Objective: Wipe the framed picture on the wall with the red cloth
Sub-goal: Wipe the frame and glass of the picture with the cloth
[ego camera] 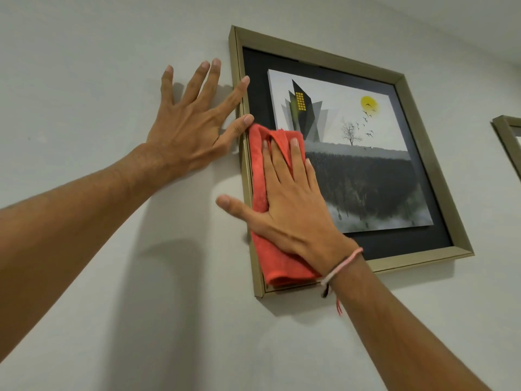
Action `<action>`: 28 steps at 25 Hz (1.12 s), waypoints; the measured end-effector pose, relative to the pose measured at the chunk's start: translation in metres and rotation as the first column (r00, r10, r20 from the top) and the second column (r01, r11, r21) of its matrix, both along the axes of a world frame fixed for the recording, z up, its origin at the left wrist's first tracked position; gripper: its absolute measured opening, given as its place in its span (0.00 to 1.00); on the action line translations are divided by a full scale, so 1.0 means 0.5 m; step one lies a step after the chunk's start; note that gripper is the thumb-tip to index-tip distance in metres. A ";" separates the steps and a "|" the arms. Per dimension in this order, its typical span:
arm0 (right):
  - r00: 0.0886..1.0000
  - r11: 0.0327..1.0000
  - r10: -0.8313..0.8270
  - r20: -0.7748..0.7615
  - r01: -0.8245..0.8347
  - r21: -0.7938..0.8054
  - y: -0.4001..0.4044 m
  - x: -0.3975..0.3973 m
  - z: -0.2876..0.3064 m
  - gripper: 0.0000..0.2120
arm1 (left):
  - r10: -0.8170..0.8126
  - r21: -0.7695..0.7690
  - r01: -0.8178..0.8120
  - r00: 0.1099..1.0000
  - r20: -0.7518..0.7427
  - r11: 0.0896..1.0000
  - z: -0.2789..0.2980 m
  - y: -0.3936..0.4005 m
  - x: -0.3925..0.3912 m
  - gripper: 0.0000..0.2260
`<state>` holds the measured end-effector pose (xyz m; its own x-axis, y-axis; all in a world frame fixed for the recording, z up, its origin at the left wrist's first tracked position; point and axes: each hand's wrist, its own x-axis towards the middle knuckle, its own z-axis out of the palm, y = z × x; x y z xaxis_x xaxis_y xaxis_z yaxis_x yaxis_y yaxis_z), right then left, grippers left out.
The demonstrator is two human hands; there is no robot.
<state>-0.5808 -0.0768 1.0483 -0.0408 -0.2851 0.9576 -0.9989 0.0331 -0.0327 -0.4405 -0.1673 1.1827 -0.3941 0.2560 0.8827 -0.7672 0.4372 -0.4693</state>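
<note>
Cloth (263, 190) pinned flat under open right hand (293, 204) at picture's (394, 176) left edge — left hand (186, 128) splayed, gripping nothing, steadying frame (likely against swinging).

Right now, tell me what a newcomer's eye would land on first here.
The red cloth stands out first, pressed flat under the right hand against the lower left of the framed picture. Next comes the left hand, spread on the white wall, its thumb and forefinger touching the frame's left edge. The print's yellow sun sits upper right.
</note>
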 end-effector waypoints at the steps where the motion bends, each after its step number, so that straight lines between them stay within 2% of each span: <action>1: 1.000 1.000 0.000 -0.001 0.000 -0.001 0.001 0.002 0.013 0.57 | 0.002 -0.003 -0.002 1.000 0.001 1.000 -0.001 0.000 0.000 0.34; 5: 1.000 1.000 0.019 -0.012 -0.019 -0.021 0.000 0.006 -0.041 0.58 | -0.003 -0.004 0.003 1.000 -0.002 1.000 -0.001 -0.002 0.001 0.33; 10: 1.000 0.997 0.010 0.003 -0.010 0.076 0.027 0.011 -0.196 0.61 | -0.016 -0.005 0.016 1.000 -0.006 1.000 -0.002 -0.003 -0.002 0.33; 13: 1.000 0.991 -0.019 0.023 0.016 0.130 0.052 0.017 -0.247 0.61 | -0.029 -0.006 0.029 1.000 -0.013 1.000 -0.002 -0.003 -0.003 0.33; 22: 0.986 0.957 -0.165 0.021 0.155 0.245 0.107 0.011 -0.267 0.57 | -0.025 -0.003 0.024 1.000 -0.016 1.000 0.003 -0.012 -0.003 0.32; 28: 0.947 0.913 -0.311 0.085 0.273 0.303 0.144 -0.054 -0.268 0.57 | -0.027 -0.011 0.027 1.000 -0.008 1.000 0.006 -0.012 0.000 0.32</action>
